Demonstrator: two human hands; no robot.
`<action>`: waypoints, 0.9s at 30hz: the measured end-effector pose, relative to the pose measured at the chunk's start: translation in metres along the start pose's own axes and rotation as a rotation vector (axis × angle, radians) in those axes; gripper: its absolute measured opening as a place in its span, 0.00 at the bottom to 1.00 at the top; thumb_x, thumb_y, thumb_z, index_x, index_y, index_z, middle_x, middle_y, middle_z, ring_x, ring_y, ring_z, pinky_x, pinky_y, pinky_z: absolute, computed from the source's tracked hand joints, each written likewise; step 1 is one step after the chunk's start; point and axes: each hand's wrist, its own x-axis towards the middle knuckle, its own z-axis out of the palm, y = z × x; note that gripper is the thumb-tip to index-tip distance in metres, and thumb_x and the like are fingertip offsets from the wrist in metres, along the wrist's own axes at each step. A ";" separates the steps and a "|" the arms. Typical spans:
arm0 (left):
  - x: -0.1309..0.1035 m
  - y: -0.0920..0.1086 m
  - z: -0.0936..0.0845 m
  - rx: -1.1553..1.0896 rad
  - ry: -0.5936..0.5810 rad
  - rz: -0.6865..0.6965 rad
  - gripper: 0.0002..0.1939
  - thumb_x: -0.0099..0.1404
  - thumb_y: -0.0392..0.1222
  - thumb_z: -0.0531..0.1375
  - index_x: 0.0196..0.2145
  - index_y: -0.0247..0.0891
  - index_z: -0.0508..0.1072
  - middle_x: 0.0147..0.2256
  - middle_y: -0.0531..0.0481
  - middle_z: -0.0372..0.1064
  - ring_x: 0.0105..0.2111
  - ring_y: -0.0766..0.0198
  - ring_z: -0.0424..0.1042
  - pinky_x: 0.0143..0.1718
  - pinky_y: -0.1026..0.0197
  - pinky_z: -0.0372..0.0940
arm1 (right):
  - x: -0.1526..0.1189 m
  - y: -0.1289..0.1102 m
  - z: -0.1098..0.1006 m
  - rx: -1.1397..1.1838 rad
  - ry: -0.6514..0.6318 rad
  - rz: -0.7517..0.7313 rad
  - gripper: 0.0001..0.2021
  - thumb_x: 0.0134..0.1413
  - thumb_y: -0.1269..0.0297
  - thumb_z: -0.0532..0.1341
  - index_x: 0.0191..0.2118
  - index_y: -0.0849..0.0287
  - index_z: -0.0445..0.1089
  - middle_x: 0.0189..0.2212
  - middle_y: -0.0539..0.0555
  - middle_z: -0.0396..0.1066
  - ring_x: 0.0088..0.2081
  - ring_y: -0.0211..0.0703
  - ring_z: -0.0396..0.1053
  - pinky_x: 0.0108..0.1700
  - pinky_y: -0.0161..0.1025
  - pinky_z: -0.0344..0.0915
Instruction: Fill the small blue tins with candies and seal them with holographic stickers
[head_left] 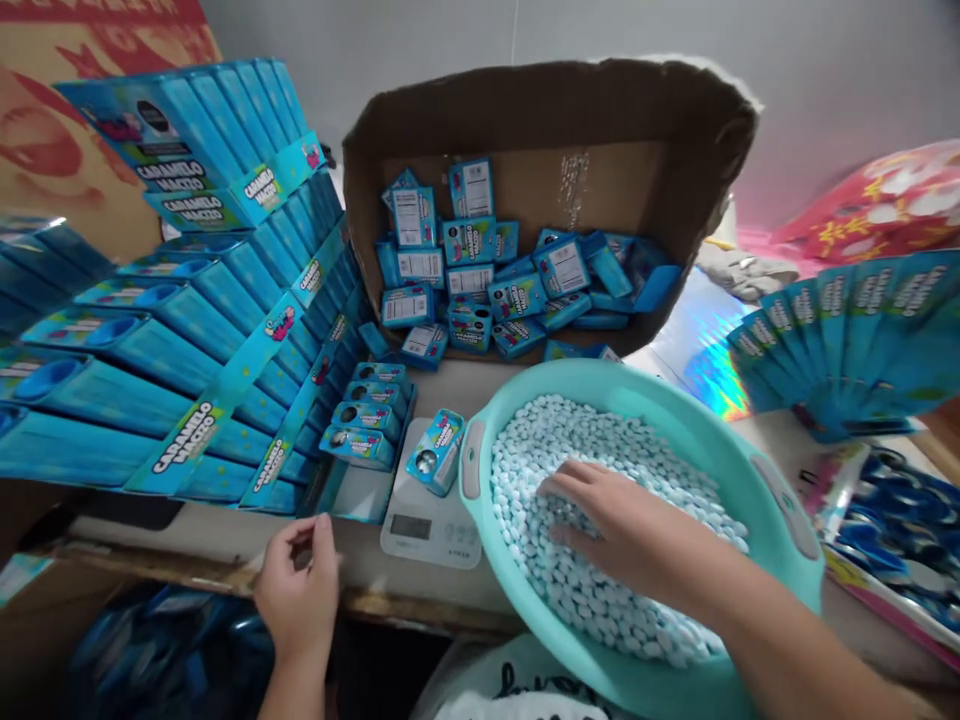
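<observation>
My right hand (pixel 615 525) lies palm down in a teal plastic basin (pixel 780 520), its fingers spread on the heap of small pale blue candies (pixel 600 450) that fills it. My left hand (pixel 298 585) hovers at the table's front edge, fingers curled, thumb and forefinger close together; whether it holds anything small I cannot tell. Left of the basin stands a small white digital scale (pixel 427 520) with one small blue candy box (pixel 436 450) lying on its pan, round window facing up.
A brown cardboard carton (pixel 555 130) tipped on its side holds several small blue boxes. Stacks of blue display trays (pixel 187 330) labelled CARAMELO MACIZO fill the left. Flat blue box blanks (pixel 847 340) fan out at the right. An open tray (pixel 367 420) holds several boxes.
</observation>
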 end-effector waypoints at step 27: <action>-0.005 0.053 -0.002 -0.020 -0.149 0.785 0.19 0.61 0.40 0.64 0.51 0.40 0.72 0.44 0.44 0.75 0.47 0.55 0.74 0.52 0.52 0.70 | -0.002 0.008 0.002 0.071 0.092 0.002 0.11 0.64 0.58 0.54 0.42 0.53 0.73 0.42 0.58 0.74 0.41 0.52 0.73 0.43 0.45 0.66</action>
